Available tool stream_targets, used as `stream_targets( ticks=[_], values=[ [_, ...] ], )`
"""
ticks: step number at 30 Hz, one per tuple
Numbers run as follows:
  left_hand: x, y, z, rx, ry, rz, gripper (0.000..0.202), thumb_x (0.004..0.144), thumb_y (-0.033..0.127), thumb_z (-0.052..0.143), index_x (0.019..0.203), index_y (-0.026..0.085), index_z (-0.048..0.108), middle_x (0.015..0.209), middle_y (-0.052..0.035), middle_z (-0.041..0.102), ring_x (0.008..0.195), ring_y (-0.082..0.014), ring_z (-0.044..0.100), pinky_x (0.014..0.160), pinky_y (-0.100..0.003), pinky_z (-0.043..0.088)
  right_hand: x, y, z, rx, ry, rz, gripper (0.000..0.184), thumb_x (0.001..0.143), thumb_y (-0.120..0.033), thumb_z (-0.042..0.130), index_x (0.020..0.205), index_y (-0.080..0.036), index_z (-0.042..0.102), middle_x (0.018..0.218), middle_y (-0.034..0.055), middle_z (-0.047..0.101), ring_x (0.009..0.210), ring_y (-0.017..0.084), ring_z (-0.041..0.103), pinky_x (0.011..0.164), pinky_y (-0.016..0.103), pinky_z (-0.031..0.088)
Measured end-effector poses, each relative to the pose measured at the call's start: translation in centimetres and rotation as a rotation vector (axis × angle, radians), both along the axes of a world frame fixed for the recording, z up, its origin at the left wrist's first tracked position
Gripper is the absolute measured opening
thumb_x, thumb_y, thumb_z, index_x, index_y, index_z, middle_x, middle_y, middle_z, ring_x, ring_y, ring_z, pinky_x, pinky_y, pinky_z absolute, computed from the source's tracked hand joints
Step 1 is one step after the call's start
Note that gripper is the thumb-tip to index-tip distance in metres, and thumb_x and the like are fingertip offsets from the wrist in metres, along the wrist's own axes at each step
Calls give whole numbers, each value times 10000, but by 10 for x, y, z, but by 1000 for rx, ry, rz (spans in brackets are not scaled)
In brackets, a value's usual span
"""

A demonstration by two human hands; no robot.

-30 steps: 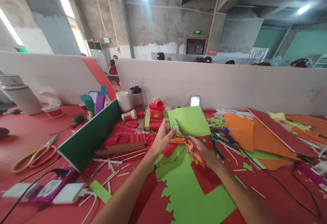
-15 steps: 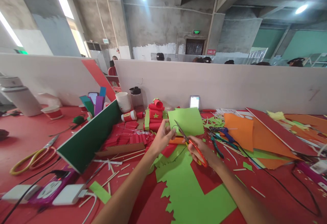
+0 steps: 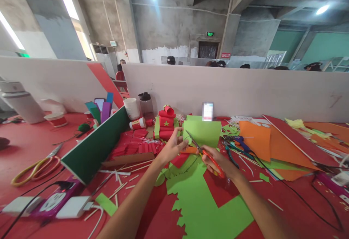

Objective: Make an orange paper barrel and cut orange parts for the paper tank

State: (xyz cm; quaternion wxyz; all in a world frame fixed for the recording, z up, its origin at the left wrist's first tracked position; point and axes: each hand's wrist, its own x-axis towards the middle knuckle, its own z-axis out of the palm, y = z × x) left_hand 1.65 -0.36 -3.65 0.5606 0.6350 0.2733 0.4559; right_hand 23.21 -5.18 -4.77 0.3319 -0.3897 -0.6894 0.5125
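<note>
My left hand (image 3: pixel 176 144) pinches the left edge of a light green paper sheet (image 3: pixel 205 133), held up above the table. A curved line shows on the sheet near my fingers. Closed around the red-orange handles of a pair of scissors (image 3: pixel 214 162) is my right hand (image 3: pixel 215 157). The blades lie against the sheet's left part, pointing up and left toward my left fingers. Below both hands lies a larger green sheet (image 3: pixel 209 202) with a jagged left edge, and a piece of red paper (image 3: pixel 218 188) sits partly over it. Behind my left hand stands a red paper model (image 3: pixel 166 123) with a yellow star.
A green board (image 3: pixel 95 144) stands on edge at left, near another pair of scissors (image 3: pixel 38 168) and a purple power strip (image 3: pixel 56 199). Right of my hands lie pliers (image 3: pixel 231 155), a blue glue gun (image 3: pixel 242 142) and orange paper (image 3: pixel 255 139). A phone (image 3: pixel 207 111) leans against the partition.
The held green sheet has shifted slightly right and down, its top edge now lower and uncovering more of the phone. Both hands and the scissors have barely moved.
</note>
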Motion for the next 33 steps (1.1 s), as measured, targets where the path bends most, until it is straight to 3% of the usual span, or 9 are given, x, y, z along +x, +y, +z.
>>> stream_targets(
  ticks=[8, 14, 19, 28, 33],
  values=[
    [-1, 3, -3, 5, 19, 12, 449, 838, 410, 668, 1130, 213, 389, 698, 45, 570, 609, -112, 560, 606, -247, 421, -1, 2, -4, -26, 12, -26, 542, 830, -658, 572, 1074, -174, 559, 577, -88, 431, 352, 56, 388, 345, 180, 304],
    [0, 3, -4, 53, 0, 112, 426, 861, 365, 638, 1177, 222, 389, 663, 73, 527, 624, -124, 584, 655, -265, 459, 0, 5, -7, -26, 20, -14, 549, 826, -657, 577, 1070, -166, 560, 594, -88, 441, 347, 47, 396, 344, 173, 310],
    [2, 1, -4, 86, 11, 176, 397, 885, 421, 597, 1167, 227, 395, 680, 71, 511, 632, -125, 575, 659, -264, 454, 0, 3, -6, -34, 4, -32, 594, 820, -710, 528, 1073, -174, 547, 612, -79, 448, 369, 63, 421, 351, 180, 321],
    [6, 1, -8, 108, 10, 132, 387, 889, 440, 591, 1146, 227, 394, 654, 77, 479, 606, -112, 523, 636, -249, 435, -1, 1, -6, -18, -19, -4, 646, 791, -763, 503, 1106, -200, 525, 558, -90, 417, 386, 81, 395, 369, 192, 337],
    [7, 1, -6, 89, -3, 121, 403, 878, 436, 610, 1137, 222, 389, 641, 84, 460, 586, -104, 499, 619, -242, 425, -3, 1, -7, -3, -6, -16, 570, 840, -709, 501, 1095, -201, 533, 529, -94, 407, 366, 76, 375, 354, 180, 313]
  ],
)
